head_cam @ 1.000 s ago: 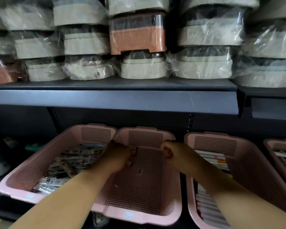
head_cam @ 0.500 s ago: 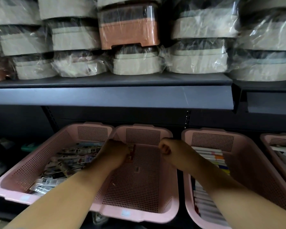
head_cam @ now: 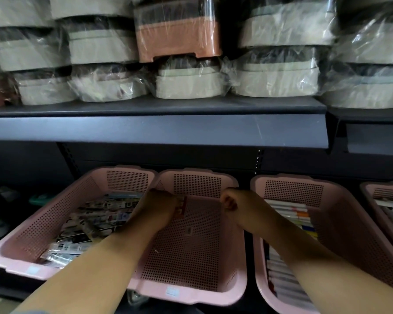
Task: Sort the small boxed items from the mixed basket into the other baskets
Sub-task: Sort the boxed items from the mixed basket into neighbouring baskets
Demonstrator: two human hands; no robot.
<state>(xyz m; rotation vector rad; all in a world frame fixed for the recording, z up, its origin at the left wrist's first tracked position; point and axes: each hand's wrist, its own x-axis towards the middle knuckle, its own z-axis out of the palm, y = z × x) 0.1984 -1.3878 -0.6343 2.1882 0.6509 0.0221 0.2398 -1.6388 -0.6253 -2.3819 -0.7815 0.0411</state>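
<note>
1. The left hand [head_cam: 159, 211] pinches a small red-and-white boxed item [head_cam: 182, 206] with curled fingertips. It holds the item above the far left part of the middle pink perforated plastic basket [head_cam: 197, 184].
2. The right hand [head_cam: 234, 203] hangs over the far right part of the same basket. It is curled into a fist, and nothing shows inside it.
3. The mixed stock lies in the left pink perforated plastic basket [head_cam: 39, 223], a jumble of small printed boxes. The right pink perforated plastic basket [head_cam: 349, 223] holds long pale boxes with coloured bands, laid in rows.
4. The step in hand appears to be placing the red-and-white box. First check its type against the rows on the right and against the one small pale piece [head_cam: 188, 230] on the middle basket's floor. That piece is too small to identify.
5. To do it well, lower the box until it is close to the perforated floor. Lay it flat against a wall so later boxes can line up beside it, then let the fingertips open. Dropping it from height risks it tumbling on end.
6. The right hand is free and could steady the basket's rim or reach back to the mixed basket.
7. Compared with a second ago, little differs. Both hands hover over the same spots, the pinch on the box is unchanged, and only the view has drifted slightly.
</note>
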